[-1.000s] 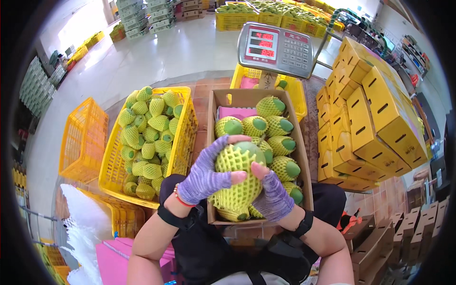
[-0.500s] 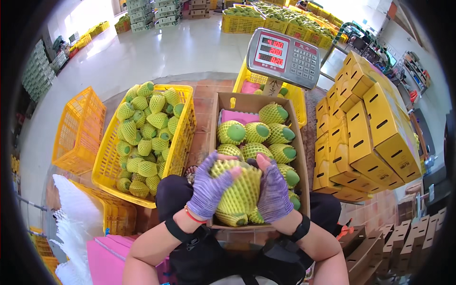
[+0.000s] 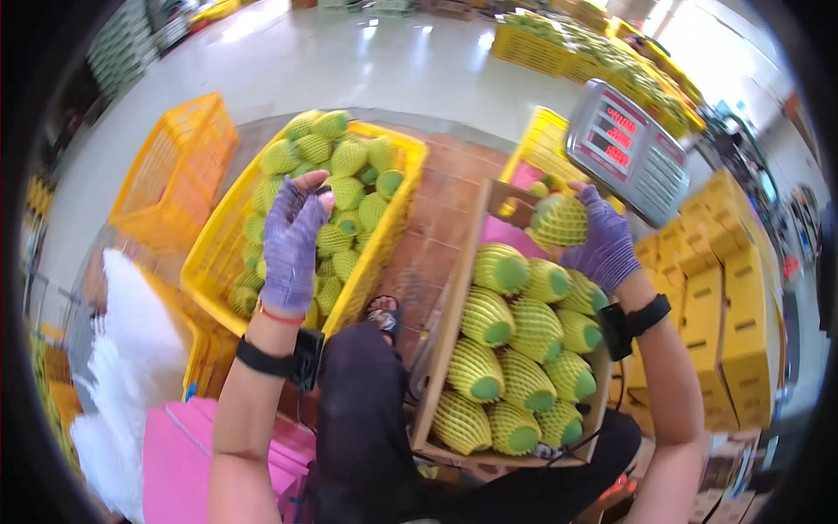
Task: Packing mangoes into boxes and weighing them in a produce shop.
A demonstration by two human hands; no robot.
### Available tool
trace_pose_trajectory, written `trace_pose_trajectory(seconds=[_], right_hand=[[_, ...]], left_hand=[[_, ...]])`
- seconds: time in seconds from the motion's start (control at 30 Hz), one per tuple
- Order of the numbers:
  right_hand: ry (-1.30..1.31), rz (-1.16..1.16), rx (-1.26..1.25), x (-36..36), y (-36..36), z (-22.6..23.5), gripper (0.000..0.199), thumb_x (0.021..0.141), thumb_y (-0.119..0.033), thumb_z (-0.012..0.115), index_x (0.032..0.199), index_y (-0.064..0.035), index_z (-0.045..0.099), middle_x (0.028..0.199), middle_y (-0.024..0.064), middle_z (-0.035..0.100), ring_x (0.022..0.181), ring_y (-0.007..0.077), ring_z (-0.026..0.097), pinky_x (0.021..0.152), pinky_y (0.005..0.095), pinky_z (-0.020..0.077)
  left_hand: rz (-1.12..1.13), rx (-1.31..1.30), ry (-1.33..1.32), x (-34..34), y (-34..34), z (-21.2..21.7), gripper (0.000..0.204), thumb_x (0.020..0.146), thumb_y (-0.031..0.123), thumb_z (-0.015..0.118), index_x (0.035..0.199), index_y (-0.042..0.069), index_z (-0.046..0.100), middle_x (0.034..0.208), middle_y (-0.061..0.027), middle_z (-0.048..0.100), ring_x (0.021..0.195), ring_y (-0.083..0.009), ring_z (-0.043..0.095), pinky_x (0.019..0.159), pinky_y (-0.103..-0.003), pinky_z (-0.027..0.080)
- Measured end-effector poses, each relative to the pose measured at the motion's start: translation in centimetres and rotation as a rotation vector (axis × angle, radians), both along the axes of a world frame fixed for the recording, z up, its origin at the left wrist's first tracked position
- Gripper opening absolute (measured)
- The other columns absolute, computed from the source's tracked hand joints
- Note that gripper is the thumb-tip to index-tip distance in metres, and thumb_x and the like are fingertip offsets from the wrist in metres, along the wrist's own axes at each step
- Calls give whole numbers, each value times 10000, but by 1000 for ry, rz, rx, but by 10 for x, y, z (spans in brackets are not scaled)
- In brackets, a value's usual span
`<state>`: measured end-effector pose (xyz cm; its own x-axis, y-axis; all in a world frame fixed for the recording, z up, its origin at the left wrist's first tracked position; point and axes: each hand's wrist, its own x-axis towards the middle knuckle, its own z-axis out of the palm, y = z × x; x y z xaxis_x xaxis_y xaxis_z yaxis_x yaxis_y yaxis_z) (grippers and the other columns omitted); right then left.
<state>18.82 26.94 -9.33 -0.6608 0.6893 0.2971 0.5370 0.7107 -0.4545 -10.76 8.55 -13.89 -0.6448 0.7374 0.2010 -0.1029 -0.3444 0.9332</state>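
My right hand (image 3: pixel 602 240), in a purple knitted glove with bare fingertips, is closed around a green fruit in a yellow foam net (image 3: pixel 559 220). That fruit is over the far end of a cardboard box (image 3: pixel 445 362), which is packed with rows of similar net-sleeved fruit (image 3: pixel 534 330). Pink lining (image 3: pixel 504 234) shows beside them. My left hand (image 3: pixel 295 240), gloved alike, hovers over a yellow plastic crate (image 3: pixel 202 249) heaped with netted fruit (image 3: pixel 336 188). Its thumb and fingers are bent and apart, and no fruit is in its grasp.
A digital scale display (image 3: pixel 628 148) stands beyond the box, near another yellow crate (image 3: pixel 546 140). Yellow cartons (image 3: pixel 698 314) are stacked at right. An orange-yellow crate (image 3: pixel 175 175), white foam netting (image 3: pixel 131 384) and pink sheets (image 3: pixel 188 463) are at left.
My hands were together on a netted fruit above the box and have separated. The left has moved over the crate; the right holds a fruit at the box's far end. The view has turned.
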Motion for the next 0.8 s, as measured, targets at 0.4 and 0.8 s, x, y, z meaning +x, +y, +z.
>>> trace_pose_trajectory(seconds=[0.4,0.8], right_hand=[[-751,-198,14,-15,46,-69,656,689,-299,726,1189,-9,416,1128,213,527,1089,353,491,906,396,419],[-513,-95,194,5,18,-50,710,754,-421,647,1278,-30,370,1236,208,460,1153,349,436,965,411,365]], left_hand=[[184,-194,-81,-91,-1,-118,141,811,25,593,950,42,583,808,33,549,713,-54,492,661,-191,418],[-92,-428,-186,-58,30,-199,104,811,126,609,906,86,595,756,44,547,639,-43,466,512,-187,341]])
